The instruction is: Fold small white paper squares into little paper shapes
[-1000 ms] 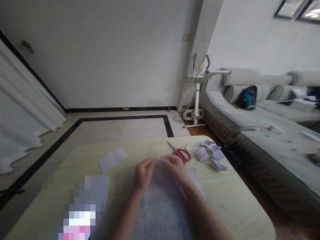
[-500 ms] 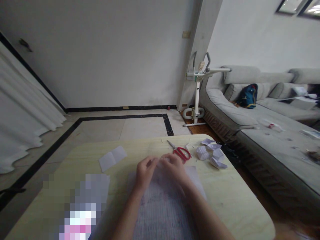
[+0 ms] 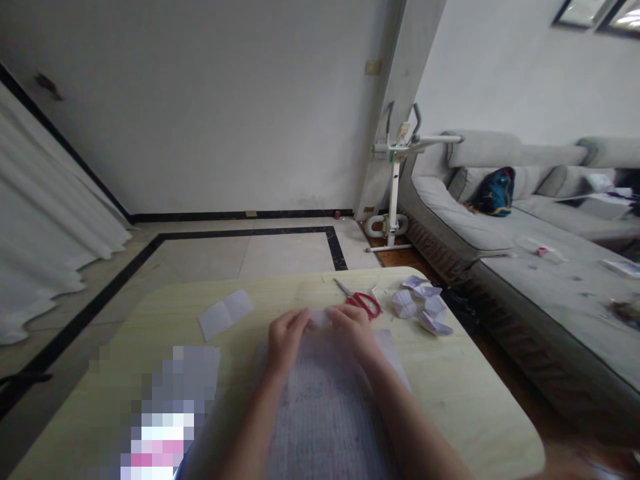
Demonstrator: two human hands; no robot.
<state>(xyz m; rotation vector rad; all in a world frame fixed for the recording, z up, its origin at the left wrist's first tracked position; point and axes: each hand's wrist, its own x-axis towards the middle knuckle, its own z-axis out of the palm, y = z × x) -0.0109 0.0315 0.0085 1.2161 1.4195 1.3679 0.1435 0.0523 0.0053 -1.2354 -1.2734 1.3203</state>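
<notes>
Paper slip pinched between left hand and right hand, scissors just beyond; its lateral edges were finger-hidden.

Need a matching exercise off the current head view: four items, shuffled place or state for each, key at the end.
1. Scissors
2. Folded paper pieces
3. Creased paper
4. Left hand and right hand

A. Lying alone, left of both hands
B. Fingertips at opposite sides of a small white paper
C. Red-handled, lying just beyond the right hand
D. Grouped near the far right corner of the table

Pairs: 1-C, 2-D, 3-A, 4-B
</notes>
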